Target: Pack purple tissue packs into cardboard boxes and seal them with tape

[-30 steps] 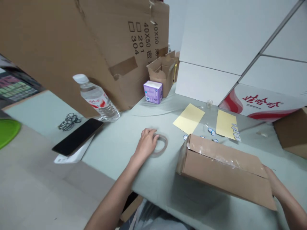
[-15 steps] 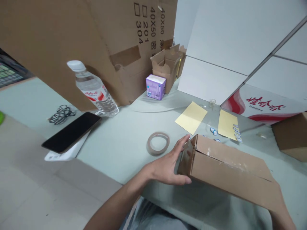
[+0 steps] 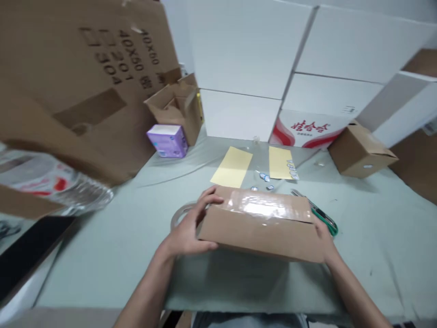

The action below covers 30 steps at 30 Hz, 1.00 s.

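A flat brown cardboard box [image 3: 259, 225] with clear tape along its top seam is held just above the pale green table [image 3: 119, 237]. My left hand [image 3: 189, 228] grips its left end, fingers curled over the top edge and thumb below. My right hand [image 3: 324, 243] holds the right end, mostly hidden behind the box. A roll of clear tape [image 3: 179, 216] lies on the table right behind my left hand, partly covered by it.
Green-handled scissors [image 3: 322, 216] lie by the box's right end. Two yellow sheets [image 3: 232, 166] and small stickers [image 3: 264, 176] lie beyond. A purple tissue pack [image 3: 167, 140], open cartons [image 3: 175, 107], a water bottle [image 3: 58, 182], a black phone [image 3: 23, 255] sit left; white boxes [image 3: 246, 68] behind.
My left hand left the tape roll, crossed to the box and took hold of its left end. The box now sits square in front of me. The view swung right.
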Tool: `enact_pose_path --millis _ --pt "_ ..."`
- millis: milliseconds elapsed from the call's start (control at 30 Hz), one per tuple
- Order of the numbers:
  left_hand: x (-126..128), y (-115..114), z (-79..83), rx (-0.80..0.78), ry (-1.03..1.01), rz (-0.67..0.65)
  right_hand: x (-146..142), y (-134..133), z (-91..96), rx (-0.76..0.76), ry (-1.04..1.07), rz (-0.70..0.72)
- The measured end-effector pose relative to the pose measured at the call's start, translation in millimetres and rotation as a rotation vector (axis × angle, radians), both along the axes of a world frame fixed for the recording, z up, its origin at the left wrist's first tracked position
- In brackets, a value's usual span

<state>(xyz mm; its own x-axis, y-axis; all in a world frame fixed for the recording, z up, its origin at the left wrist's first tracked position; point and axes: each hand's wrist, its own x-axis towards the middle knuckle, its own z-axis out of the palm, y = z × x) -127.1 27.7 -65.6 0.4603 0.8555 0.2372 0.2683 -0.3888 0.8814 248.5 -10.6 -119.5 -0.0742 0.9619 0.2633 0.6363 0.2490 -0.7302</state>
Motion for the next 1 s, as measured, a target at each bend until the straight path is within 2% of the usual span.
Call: enact_pose_path --millis 200,400,667,833,1000 --pt "-29.1 4.3 -15.2 0.016 -0.044 0.131 -34.4 -10.2 11.6 0.058 0.295 0.013" --pt "-46.0 1.9 -26.9 -0.132 -0.108 0.295 -46.0 -16.6 27.1 0.116 0.405 0.071" --pt "-30.2 0.8 -13.6 -0.076 -0.091 0.236 -36.8 -20.6 33.7 0.306 0.304 0.066" --pt "-24.8 0.0 -11.0 -0.034 -0.074 0.193 -36.7 -22.7 36.8 0.469 0.181 0.032" --pt "-21.8 -1.6 -8.4 -0.007 -0.051 0.17 -40.7 -24.4 43.6 0.542 0.082 -0.012"
